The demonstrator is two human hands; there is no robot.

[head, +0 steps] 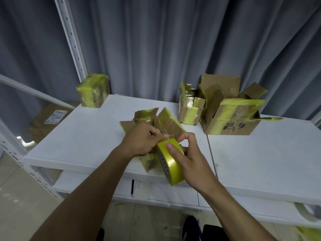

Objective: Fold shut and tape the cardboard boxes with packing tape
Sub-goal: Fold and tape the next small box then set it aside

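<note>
Our right hand (187, 153) is closed around the roll of yellow packing tape (171, 162), the thumb pressed on the outer face of the roll and the other fingers curled behind it, so the roll stands on edge at about six o'clock from the box we are working on. Our left hand (144, 138) is pinched shut at the roll's upper rim, at about eleven o'clock on it, and seems to be picking at the free end of the tape; whether the end is already lifted we cannot tell.

To do this step well, we judge that the right hand should hold the roll steady while the left peels the end straight back, without letting it fold onto itself. The box flaps should be pressed flat before any tape goes down.

Just beyond our hands, at twelve o'clock, lies the small cardboard box (152, 120), its flaps splayed open and streaked with old yellow tape. It rests on the white counter (86, 133) near the front edge. At two o'clock stand two more open boxes, a narrow open box (190, 108) and, just beside it on the right, a larger open box (231, 119), both not yet folded shut. At ten o'clock, at the far left corner of the counter, a taped box (93, 91) sits closed and wrapped. A grey curtain (165, 40) hangs behind everything.
</note>
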